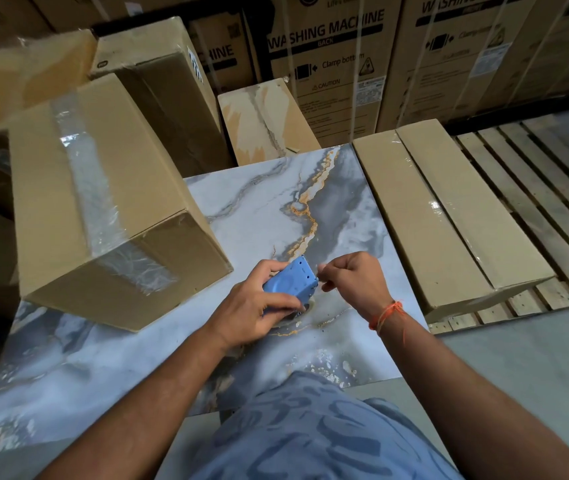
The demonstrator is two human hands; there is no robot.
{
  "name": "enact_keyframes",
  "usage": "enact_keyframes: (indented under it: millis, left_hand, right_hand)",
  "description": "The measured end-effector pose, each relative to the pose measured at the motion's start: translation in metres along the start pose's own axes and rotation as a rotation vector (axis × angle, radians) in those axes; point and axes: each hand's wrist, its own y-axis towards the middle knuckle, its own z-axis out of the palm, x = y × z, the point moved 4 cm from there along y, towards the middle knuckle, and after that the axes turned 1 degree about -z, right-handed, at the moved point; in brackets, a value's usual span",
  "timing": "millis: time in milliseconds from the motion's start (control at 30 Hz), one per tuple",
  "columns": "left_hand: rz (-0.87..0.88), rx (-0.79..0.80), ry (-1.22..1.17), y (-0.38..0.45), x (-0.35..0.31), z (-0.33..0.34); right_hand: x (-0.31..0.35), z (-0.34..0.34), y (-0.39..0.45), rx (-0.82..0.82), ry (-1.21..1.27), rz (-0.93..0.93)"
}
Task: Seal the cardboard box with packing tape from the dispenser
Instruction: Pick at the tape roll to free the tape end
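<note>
A marble-patterned counter (269, 202), grey with gold veins, carries a taped cardboard box (103, 202) lying left of the fingers (276, 268).

We see soft, even indoor light; glare on taped box (101, 199) at 10 o'clock; blur at 9; wide-angle bending at edges; centre sharp.

Marble-patterned table (109, 368) — wooden pallet (535, 188) right, washing-machine cartons (331, 64) behind.
</note>
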Motion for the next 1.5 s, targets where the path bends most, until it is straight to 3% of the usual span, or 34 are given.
enact_keyframes:
  millis: [533, 700, 1000, 1167, 1300, 1500]
  left_hand:
    - [0.028, 0.132, 0.192, 0.000, -0.001, -0.019]
    - [-0.061, 0.228, 0.239, -0.022, 0.017, -0.018]
    - [-0.140, 0.336, 0.297, -0.024, 0.019, -0.022]
    - [-0.144, 0.411, 0.360, -0.023, 0.017, -0.022]
    - [-0.145, 0.488, 0.424, -0.021, 0.012, -0.019]
    - [-0.102, 0.585, 0.532, 0.005, -0.004, 0.018]
  right_hand:
    - [0.003, 0.006, -0.009, -0.093, 0.106, 0.017]
    - [-0.003, -0.027, 0.008, -0.127, 0.142, 0.016]
    - [-0.027, -0.023, 0.008, -0.141, 0.182, 0.086]
    - [-0.035, -0.047, 0.016, -0.248, 0.219, 0.101]
    - [-0.039, -0.056, 0.020, -0.169, 0.154, 0.096]
    - [-0.039, -0.065, 0.017, -0.203, 0.114, 0.072]
